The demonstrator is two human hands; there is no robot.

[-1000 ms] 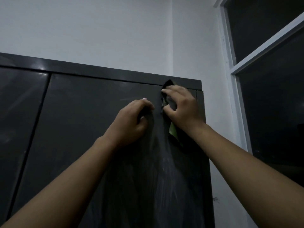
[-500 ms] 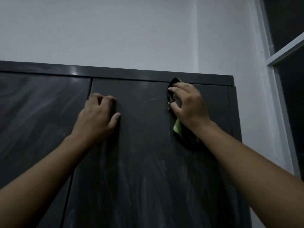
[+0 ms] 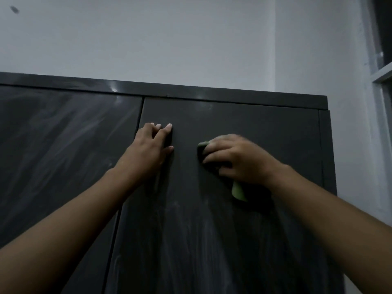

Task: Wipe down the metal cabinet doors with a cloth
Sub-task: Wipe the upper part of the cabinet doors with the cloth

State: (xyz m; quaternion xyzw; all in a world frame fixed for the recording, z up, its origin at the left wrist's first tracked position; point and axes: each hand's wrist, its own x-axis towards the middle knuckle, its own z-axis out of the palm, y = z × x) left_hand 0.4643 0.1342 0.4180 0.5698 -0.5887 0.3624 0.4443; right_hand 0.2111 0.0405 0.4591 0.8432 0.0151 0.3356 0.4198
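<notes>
A dark metal cabinet fills the lower view, with a right door (image 3: 244,240) and a left door (image 3: 53,155) split by a vertical gap. Pale smears streak both doors. My right hand (image 3: 239,160) presses a green cloth (image 3: 238,190) against the upper part of the right door, fingers curled over it; green shows by the fingertips and below the wrist. My left hand (image 3: 151,148) lies flat on the same door near its left edge, fingers straight and pointing up.
The cabinet's top rail (image 3: 212,93) runs just above the doors. A white wall (image 3: 169,39) rises behind it. On the far right stands a window frame (image 3: 379,85) with dark glass, close to the cabinet's right side.
My right hand has slid the cloth down and left from the door's top edge. My left hand has stayed near the door's left edge, fingers now straighter. The view has shifted left.
</notes>
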